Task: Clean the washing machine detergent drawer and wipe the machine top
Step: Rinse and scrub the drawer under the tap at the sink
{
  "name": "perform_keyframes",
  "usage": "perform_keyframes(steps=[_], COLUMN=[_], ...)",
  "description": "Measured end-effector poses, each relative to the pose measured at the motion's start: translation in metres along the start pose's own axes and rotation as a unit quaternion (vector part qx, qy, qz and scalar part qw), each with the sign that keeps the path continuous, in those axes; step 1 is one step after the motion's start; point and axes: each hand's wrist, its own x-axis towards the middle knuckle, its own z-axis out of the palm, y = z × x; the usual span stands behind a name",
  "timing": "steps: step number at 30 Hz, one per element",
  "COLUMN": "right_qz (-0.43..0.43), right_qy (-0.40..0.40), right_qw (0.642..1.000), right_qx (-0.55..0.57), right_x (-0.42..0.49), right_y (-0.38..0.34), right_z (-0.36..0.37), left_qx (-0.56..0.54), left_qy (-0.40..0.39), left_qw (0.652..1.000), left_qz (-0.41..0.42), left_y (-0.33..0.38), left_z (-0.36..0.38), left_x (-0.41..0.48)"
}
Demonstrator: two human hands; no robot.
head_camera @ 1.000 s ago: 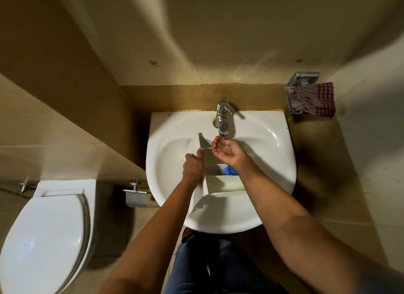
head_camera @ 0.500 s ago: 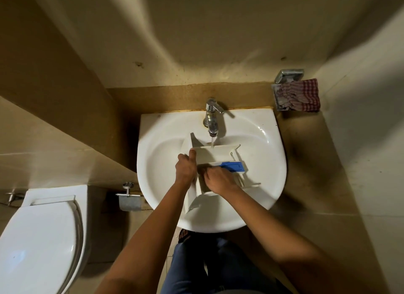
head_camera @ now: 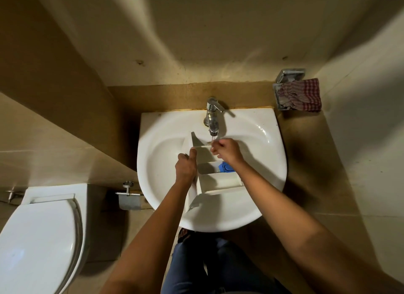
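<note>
The white detergent drawer [head_camera: 218,183] lies in the white sink [head_camera: 258,162], with a blue insert [head_camera: 225,168] in its middle compartment. My left hand [head_camera: 185,164] grips the drawer's left side wall, thumb on top. My right hand [head_camera: 226,150] is over the far compartment, fingers curled under the thin stream of water from the chrome tap [head_camera: 213,116]. Whether the fingers hold anything is hidden.
A checked red cloth [head_camera: 300,95] lies on a metal holder on the wall ledge at the right. A toilet [head_camera: 39,234] with its lid down stands at the lower left, with a paper holder [head_camera: 129,198] beside the sink. My legs are below the basin.
My right hand has left the drawer's middle compartment and moved up under the tap's stream. My left hand has kept its grip on the drawer's side.
</note>
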Motion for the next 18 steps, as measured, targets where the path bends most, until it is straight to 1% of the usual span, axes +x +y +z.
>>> perform_keyframes(steps=[1,2,4,6,7,8,9,13,14,15,16,17,18], right_qz=[0.050,0.093,0.169,0.229,0.251,0.265,0.273,0.292,0.293,0.290,0.280,0.250,0.196], right_qy=[0.007,0.003,-0.020,-0.029,-0.026,-0.026,-0.031,-0.040,-0.046,-0.062,-0.091,-0.124,-0.158], right_qw=[0.992,0.974,0.925,0.865,0.838,0.819,0.808,0.793,0.796,0.814,0.852,0.910,0.961], right_qx=[0.116,0.209,0.340,0.446,0.484,0.508,0.521,0.533,0.527,0.500,0.433,0.306,0.117], right_x=[0.004,0.007,0.014,0.019,0.022,0.023,0.024,0.021,0.019,0.016,0.012,0.006,-0.002], right_y=[-0.006,-0.011,-0.021,-0.027,-0.027,-0.028,-0.028,-0.023,-0.020,-0.018,-0.015,-0.012,-0.008], right_z=[0.002,0.004,0.007,0.009,0.010,0.011,0.012,0.009,0.009,0.010,0.011,0.012,0.014], left_qx=[0.000,0.000,0.002,0.006,0.007,0.007,0.007,0.002,0.001,-0.001,-0.004,-0.007,-0.009], left_qy=[-0.004,-0.007,-0.006,0.003,0.007,0.009,0.009,0.001,0.000,0.001,0.001,0.003,0.004], left_qw=[1.000,1.000,0.999,0.999,0.999,1.000,1.000,1.000,1.000,1.000,1.000,1.000,1.000], left_qz=[-0.010,-0.020,-0.033,-0.034,-0.031,-0.028,-0.025,-0.017,-0.014,-0.012,-0.011,-0.010,-0.009], left_y=[0.001,0.002,0.005,0.006,0.005,0.004,0.003,0.001,0.001,0.001,0.000,0.000,0.000], left_z=[0.000,0.001,0.004,0.006,0.006,0.006,0.006,0.003,0.003,0.003,0.003,0.003,0.003], left_x=[0.000,0.001,0.001,0.000,0.000,0.000,0.000,0.000,0.000,0.000,0.001,0.001,0.001])
